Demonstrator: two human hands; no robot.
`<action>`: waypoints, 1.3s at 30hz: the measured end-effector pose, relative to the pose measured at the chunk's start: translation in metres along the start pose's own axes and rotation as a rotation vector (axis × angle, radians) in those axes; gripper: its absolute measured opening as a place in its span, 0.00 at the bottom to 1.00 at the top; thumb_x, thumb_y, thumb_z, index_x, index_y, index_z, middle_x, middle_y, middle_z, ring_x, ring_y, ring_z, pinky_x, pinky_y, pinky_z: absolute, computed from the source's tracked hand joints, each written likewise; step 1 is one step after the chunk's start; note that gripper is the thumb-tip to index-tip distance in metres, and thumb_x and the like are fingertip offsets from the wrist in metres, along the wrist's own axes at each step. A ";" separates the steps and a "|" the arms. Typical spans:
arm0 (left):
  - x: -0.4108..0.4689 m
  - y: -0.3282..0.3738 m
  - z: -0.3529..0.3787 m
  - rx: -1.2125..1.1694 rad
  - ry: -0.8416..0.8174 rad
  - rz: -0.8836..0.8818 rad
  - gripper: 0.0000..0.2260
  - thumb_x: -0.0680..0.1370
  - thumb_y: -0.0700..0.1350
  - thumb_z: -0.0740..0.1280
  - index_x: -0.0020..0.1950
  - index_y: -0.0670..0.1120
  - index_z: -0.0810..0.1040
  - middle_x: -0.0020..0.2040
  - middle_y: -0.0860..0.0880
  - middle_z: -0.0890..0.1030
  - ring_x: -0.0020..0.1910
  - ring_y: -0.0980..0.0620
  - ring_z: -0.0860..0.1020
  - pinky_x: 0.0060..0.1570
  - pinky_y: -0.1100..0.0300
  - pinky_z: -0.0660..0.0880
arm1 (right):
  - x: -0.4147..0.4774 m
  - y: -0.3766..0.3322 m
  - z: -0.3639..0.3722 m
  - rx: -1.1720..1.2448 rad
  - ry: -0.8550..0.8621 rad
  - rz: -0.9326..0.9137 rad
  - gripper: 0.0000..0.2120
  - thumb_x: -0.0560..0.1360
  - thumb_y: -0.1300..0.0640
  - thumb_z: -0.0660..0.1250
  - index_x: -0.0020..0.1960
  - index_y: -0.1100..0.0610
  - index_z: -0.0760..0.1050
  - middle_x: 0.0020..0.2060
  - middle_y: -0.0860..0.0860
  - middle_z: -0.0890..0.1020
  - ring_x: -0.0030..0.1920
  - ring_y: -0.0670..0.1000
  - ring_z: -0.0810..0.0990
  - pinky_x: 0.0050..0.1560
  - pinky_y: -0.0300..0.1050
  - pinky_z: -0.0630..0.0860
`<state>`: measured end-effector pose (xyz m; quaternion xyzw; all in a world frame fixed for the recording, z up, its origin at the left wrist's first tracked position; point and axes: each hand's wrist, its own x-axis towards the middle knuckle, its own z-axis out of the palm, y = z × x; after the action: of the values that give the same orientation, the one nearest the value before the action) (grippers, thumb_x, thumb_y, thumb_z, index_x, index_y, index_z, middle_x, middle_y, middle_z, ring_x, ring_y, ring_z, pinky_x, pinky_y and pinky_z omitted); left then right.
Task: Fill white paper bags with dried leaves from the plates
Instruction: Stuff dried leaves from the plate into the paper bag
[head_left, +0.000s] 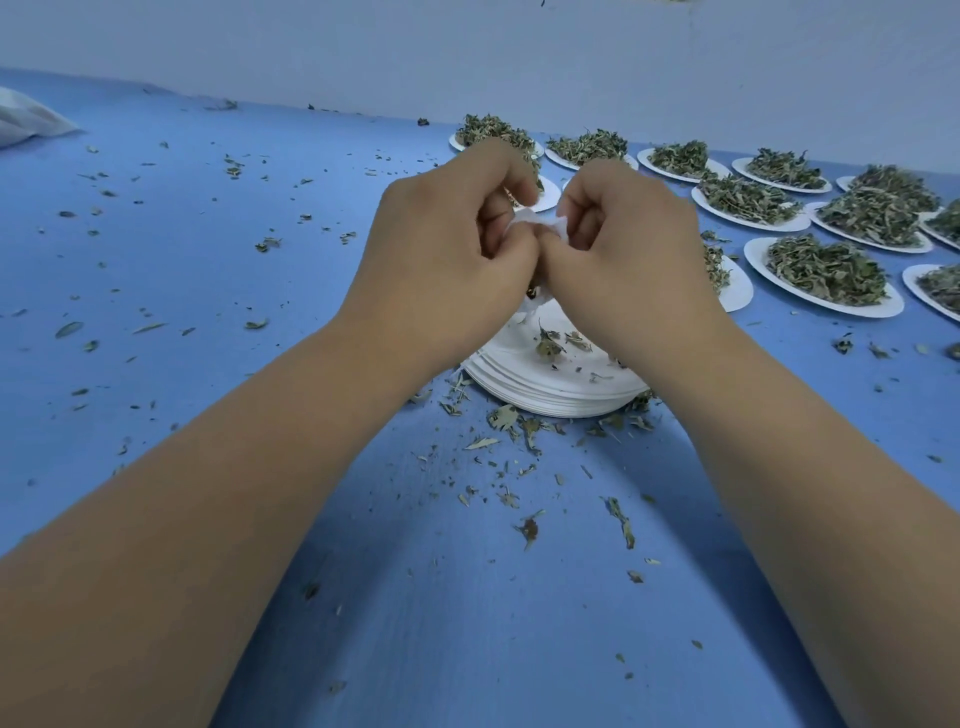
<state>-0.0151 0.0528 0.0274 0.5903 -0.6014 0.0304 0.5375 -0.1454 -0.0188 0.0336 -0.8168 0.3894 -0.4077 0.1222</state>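
White paper, crumpled, shows between the two hands: the paper bag (535, 224) is held just above a stack of empty plates (545, 397), mostly hidden by fingers. The left grip (447, 244) is curled tight and pinches the bag's top edge on one side; the right grip (628, 244) is curled likewise on the other side, and the two touch at the thumbs. A few leaf scraps (550, 345) lie on the stack's top plate. To the right, heaped plates (831, 307) of dried leaves (826, 270) stand in rows on the blue surface (208, 260), which is strewn with crumbs.
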 end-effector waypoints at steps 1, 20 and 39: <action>0.001 -0.001 -0.001 0.015 0.014 -0.008 0.08 0.73 0.40 0.66 0.49 0.51 0.79 0.34 0.51 0.78 0.34 0.53 0.75 0.39 0.59 0.75 | 0.000 -0.001 0.000 0.060 -0.029 0.023 0.06 0.74 0.51 0.68 0.40 0.49 0.72 0.29 0.45 0.76 0.32 0.43 0.74 0.35 0.40 0.72; 0.003 -0.001 -0.009 0.060 0.034 -0.058 0.09 0.71 0.39 0.66 0.48 0.50 0.79 0.33 0.50 0.76 0.33 0.54 0.73 0.39 0.62 0.73 | -0.001 -0.001 0.001 0.227 -0.209 0.152 0.06 0.77 0.50 0.69 0.45 0.50 0.75 0.37 0.48 0.84 0.35 0.45 0.84 0.32 0.39 0.73; 0.013 -0.021 -0.030 0.002 -0.639 -0.087 0.48 0.70 0.32 0.70 0.80 0.62 0.50 0.81 0.60 0.41 0.80 0.61 0.45 0.56 0.77 0.67 | 0.001 0.005 0.001 0.702 -0.319 0.257 0.15 0.77 0.53 0.74 0.46 0.65 0.76 0.36 0.52 0.82 0.37 0.48 0.82 0.33 0.42 0.73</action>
<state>0.0226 0.0575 0.0361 0.5958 -0.7138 -0.1790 0.3218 -0.1470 -0.0231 0.0309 -0.7232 0.3017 -0.3656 0.5023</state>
